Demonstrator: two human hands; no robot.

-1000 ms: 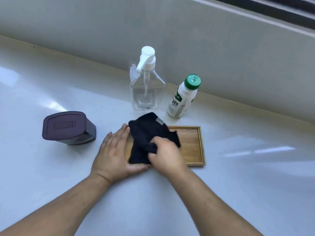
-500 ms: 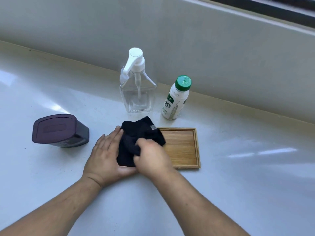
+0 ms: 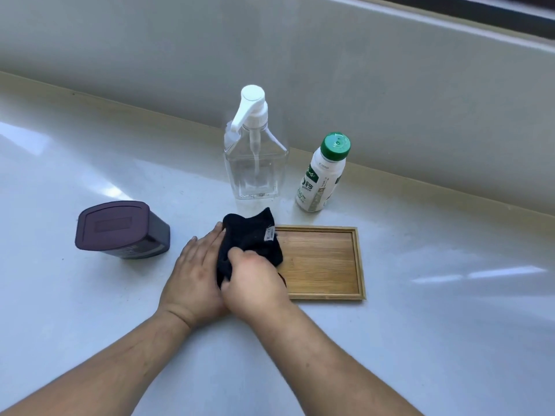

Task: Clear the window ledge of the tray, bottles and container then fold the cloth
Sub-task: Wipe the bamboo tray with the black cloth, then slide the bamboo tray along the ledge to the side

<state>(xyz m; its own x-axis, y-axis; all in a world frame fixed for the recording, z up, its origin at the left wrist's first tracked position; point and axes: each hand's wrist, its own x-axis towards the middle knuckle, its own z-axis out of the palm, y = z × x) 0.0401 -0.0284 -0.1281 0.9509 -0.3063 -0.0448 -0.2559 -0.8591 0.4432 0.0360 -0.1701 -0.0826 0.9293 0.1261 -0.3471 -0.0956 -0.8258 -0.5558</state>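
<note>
- Black cloth (image 3: 250, 244) bunched at the near left corner of the shallow rectangular bamboo tray (image 3: 326, 262), tighter and less spread over the tray than a second ago; small white label showing on its right edge.
- Right hand (image 3: 255, 283) clamped on the near part of the cloth, fingers curled in; left hand (image 3: 195, 274) laid flat and open against the cloth's left side, steadying it on the white window ledge (image 3: 450, 325).
- Judged as the fold in progress: one layer gathered over, edges not yet squared.
- Clear square pump bottle with white nozzle (image 3: 255, 163) upright at the far side, just beyond the cloth; white drink bottle with green cap (image 3: 321, 178) upright to its right, close by but apart.
- Dark purple lidded plastic container (image 3: 123, 229) left of the hands, apart from them, tilted on its side.
- Tray, both bottles and container all on the ledge: clearing step apparently not done, cloth being handled first.
- Risk noted: cloth partly overlapping tray rim, likely to drag if the tray is lifted.
</note>
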